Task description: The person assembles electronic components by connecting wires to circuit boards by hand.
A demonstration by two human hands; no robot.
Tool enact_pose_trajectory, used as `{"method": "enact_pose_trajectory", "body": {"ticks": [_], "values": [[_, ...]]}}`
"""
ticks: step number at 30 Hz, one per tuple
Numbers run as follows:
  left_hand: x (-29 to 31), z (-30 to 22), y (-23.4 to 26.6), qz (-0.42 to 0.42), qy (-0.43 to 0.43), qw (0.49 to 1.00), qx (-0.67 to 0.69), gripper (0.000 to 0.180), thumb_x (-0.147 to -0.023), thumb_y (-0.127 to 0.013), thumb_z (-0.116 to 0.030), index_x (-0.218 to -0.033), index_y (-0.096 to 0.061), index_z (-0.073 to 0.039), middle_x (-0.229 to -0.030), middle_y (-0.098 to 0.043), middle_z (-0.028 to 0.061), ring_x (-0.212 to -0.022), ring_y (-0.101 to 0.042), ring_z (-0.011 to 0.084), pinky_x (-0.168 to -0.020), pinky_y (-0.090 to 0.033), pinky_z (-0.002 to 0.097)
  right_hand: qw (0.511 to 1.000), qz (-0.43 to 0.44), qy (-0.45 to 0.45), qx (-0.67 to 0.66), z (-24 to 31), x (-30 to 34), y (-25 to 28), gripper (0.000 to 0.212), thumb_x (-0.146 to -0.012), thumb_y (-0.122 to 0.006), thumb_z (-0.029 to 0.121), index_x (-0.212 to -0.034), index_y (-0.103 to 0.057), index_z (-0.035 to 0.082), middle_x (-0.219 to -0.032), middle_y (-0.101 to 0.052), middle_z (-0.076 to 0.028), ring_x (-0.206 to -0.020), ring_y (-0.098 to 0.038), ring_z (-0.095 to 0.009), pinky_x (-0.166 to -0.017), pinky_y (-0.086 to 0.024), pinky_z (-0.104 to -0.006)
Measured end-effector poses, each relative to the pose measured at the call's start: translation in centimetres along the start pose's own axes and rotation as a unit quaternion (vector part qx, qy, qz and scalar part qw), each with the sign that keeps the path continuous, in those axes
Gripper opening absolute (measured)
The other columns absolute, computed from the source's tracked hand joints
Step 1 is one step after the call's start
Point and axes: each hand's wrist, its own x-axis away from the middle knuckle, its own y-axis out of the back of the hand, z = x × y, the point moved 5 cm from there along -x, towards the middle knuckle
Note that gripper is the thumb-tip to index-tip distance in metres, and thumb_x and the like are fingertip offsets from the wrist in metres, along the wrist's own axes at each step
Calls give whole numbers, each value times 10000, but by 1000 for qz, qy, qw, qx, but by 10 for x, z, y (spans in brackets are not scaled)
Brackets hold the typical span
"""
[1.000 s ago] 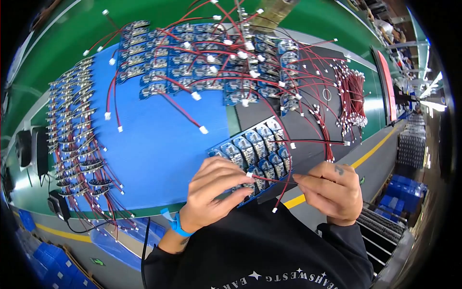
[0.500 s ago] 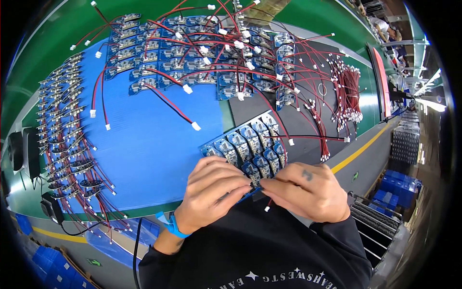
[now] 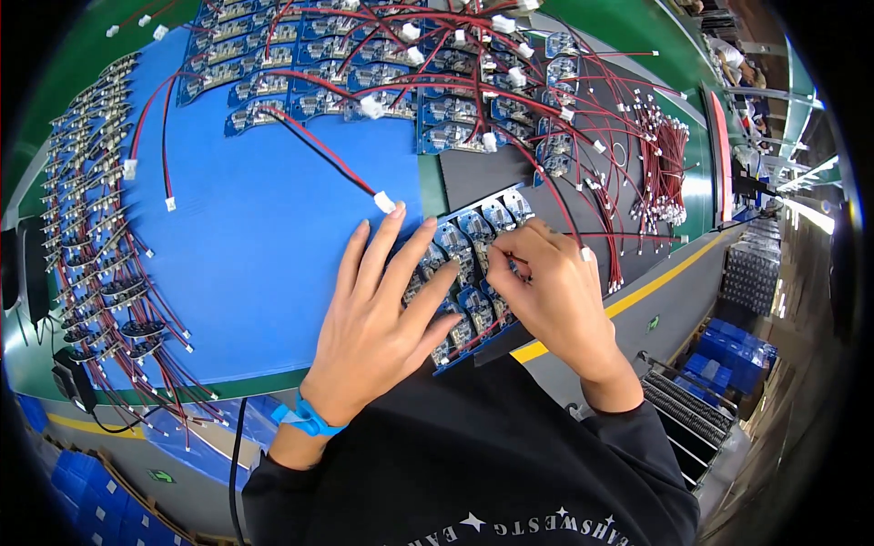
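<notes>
Left hand (image 3: 378,323): I see it spread flat, pressing the circuit board panel (image 3: 473,264).
Right hand (image 3: 551,291): fingertips pinched on a connector at the panel's middle.
Handling: I judge the panel light, stiff, fragile; hold by edges.
Beyond: red wire bundle (image 3: 669,168) far right; blue mat (image 3: 264,255) left; blue crates (image 3: 737,350) lower right.

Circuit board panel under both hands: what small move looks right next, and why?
Probably press the connector home with the right hand. Its fingertips pinch down on the circuit board panel, where a red wire leads in from the right. The left hand lies flat, fingers spread, on the panel's near end, steadying it, so it should likely stay put.
</notes>
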Motion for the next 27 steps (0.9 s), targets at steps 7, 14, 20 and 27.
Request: {"method": "enact_pose_trajectory", "body": {"ticks": [7, 14, 20, 27], "values": [[1, 2, -3, 17, 2, 1000, -20, 435, -790, -738, -273, -1157, -639, -61, -1404, -470, 191, -1364, -370, 390, -1111, -278, 569, 1000, -4, 2, -6, 3, -2, -2, 105, -811, -686, 93, -828, -610, 22, -661, -620, -142, -561, -609, -351, -508, -463, -437], [2, 4, -6, 12, 12, 1000, -11, 458, -767, -754, -288, -1163, -655, -79, -1432, -467, 160, -1367, -385, 370, -1118, -270, 574, 1000, 14, 15, 5, 10, -4, -6, 120, -820, -675, 82, -812, -574, 17, -725, -617, -155, -629, -619, -367, -545, -478, -435], [1, 1, -5, 10, 2, 1000, -20, 453, -777, -745, -268, -1164, -634, -60, -1402, -472, 184, -1363, -374, 384, -1113, -280, 568, 999, 10, 36, 5, 10, -9, -6, 114, -822, -666, 72, -801, -575, 6, -724, -614, -161, -648, -616, -384, -572, -485, -443], [2, 1, -4, 6, 8, 1000, -7, 466, -757, -763, -269, -1166, -652, -74, -1420, -477, 163, -1362, -391, 367, -1119, -270, 567, 999, -39, 5, -19, -2, -5, 33, 110, -834, -709, 58, -926, -693, 0, -809, -657, -109, -605, -618, -209, -552, -479, -320]]}}
